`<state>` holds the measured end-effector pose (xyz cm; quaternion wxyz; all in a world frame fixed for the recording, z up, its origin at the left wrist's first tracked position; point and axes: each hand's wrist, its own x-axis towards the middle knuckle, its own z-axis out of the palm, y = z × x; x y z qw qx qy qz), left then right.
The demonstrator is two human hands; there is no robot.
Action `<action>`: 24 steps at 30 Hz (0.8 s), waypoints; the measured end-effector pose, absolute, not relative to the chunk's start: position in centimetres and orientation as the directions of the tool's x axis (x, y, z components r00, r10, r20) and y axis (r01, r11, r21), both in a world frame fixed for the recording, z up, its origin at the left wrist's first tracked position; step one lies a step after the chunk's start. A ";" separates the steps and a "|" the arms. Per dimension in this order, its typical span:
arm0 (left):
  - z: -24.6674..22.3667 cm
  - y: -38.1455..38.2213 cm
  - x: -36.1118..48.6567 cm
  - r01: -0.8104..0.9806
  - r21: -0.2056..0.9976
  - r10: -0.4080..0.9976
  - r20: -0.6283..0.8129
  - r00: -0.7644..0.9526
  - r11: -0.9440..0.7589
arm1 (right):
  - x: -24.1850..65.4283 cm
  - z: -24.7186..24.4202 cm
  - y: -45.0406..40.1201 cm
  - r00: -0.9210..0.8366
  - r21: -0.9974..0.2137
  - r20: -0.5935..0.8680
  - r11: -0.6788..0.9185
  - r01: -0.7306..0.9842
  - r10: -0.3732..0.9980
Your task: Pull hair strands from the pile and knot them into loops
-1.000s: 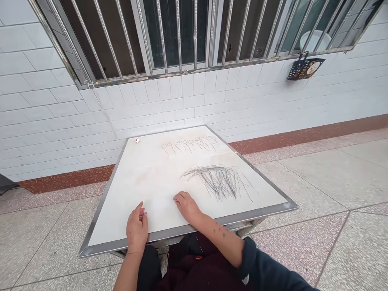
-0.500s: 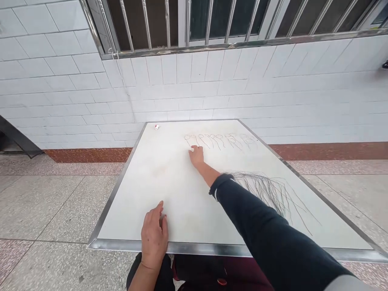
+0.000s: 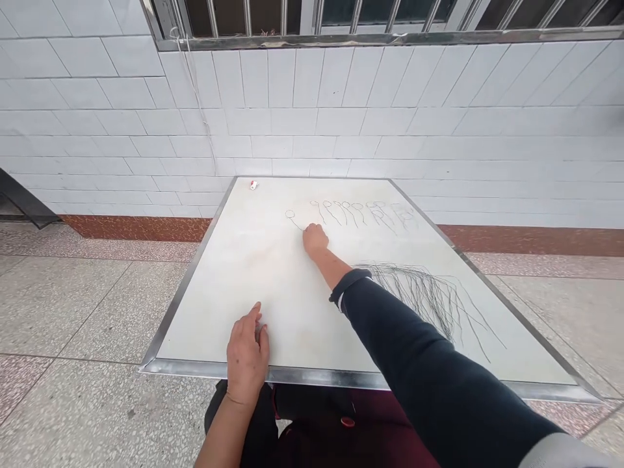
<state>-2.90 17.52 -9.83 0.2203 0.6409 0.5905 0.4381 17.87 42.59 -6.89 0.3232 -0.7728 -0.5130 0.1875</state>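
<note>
My right hand (image 3: 315, 240) reaches over the white board (image 3: 219, 286), its fingers closed at the tail of a thin looped wire (image 3: 290, 214). The round loop of that wire lies to the upper left of the fingers, and the fingertips are partly hidden. To the right is a row of similar looped wires (image 3: 358, 214) with wavy tails. A loose bundle of long dark wires (image 3: 429, 299) spreads beside my right forearm, which covers part of it. My left hand (image 3: 247, 354) rests at the near edge, fingers stretched out, holding nothing.
A metal frame (image 3: 331, 378) edges the board. Near its far left corner sits a small white and red object (image 3: 253, 185). Behind stands a white tiled wall (image 3: 292, 117) with a barred window (image 3: 302, 19) and a hanging white cord (image 3: 199, 104).
One looped wire now lies apart, left of the row, with my right hand closed at its tail. My left hand stays by the near edge. The view has tipped slightly downward.
</note>
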 end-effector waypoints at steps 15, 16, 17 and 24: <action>-6.3 15.6 -3.6 -0.213 0.976 0.953 -0.016 -0.303 -0.051 | 11.3 -6.8 14.0 -0.329 -0.966 -0.109 -0.178 -0.187 0.938; -5.7 15.0 -3.4 -0.257 0.965 0.954 -0.028 -0.298 -0.052 | 11.3 -6.9 12.9 -0.355 -0.950 -0.116 -0.208 -0.234 0.928; -5.1 14.4 -3.2 -0.295 0.954 0.954 -0.034 -0.297 -0.058 | 11.3 -7.0 12.1 -0.378 -0.926 -0.123 -0.243 -0.289 0.918; -2.5 11.7 -2.4 -0.441 0.895 0.939 -0.093 -0.330 -0.066 | 12.1 -6.7 9.4 -0.522 -0.775 -0.117 -0.406 -0.484 0.845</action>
